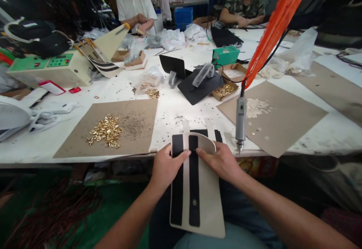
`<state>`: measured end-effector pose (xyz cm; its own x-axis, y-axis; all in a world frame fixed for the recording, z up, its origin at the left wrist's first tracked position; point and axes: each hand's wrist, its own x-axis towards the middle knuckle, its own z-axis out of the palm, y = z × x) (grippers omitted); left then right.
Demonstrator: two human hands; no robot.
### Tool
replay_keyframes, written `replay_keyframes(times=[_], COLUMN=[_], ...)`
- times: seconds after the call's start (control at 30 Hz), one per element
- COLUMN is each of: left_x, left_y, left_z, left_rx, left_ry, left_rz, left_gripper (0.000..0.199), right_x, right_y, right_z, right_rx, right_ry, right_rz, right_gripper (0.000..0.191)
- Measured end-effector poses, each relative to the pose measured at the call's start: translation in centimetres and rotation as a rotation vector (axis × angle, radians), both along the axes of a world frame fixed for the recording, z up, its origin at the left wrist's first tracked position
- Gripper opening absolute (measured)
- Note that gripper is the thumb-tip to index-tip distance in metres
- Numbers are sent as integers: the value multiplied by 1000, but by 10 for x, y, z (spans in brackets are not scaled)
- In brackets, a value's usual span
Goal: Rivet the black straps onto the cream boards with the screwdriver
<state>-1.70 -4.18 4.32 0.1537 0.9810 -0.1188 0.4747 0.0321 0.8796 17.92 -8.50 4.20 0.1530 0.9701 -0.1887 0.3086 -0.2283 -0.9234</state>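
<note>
Cream panel (209,203) hangs between your two hands in the head view, just in front of the surface (175,109) edge and above your lap. Two black strips (177,188) run along it, and a round metal stud (194,202) sits on one strip. Your left hand (168,168) and right hand (220,162) both clamp the upper part of the panel, with the fingers lying on its face, so each grip is closed on it. For a good hold, keep both hands at same height and press evenly; then the panel stays flat and the strips do not crease.

Silver handheld power tool (241,122) hangs on orange cords (271,34) near your right hand. Ahead, a shallow cardboard tray (215,94) holds gold fittings (224,89), and a clear plastic bag (149,79) lies with gold pieces (152,93) beside it. Left kraft sheet (135,120) carries a loose heap of gold links (106,131), and right kraft sheet (285,124) carries small pale discs (256,107). In the back stands a blue plastic crate (183,15); its contents you cannot see from here.
</note>
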Motion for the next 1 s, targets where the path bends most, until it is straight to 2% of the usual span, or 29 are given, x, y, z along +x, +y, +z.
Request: replay_keyframes(times=[0.07,0.17,0.37,1.0], left_x=[4,9,17,21], left_y=[17,34,45,56], left_z=[2,-3,-18,-18], left_rx=[72,131,130,90], left_ry=[91,157,200,304], left_rz=[-13,-34,-16,-86], left_gripper=[26,25,21,15], right_x=[4,7,8,3], right_y=[17,36,53,68], right_z=[6,4,-9,-7], right_rx=[13,46,54,-63], right_ry=[-136,-322,-574,-762], right_rz=[4,5,32,72], right_gripper=[26,24,32,29])
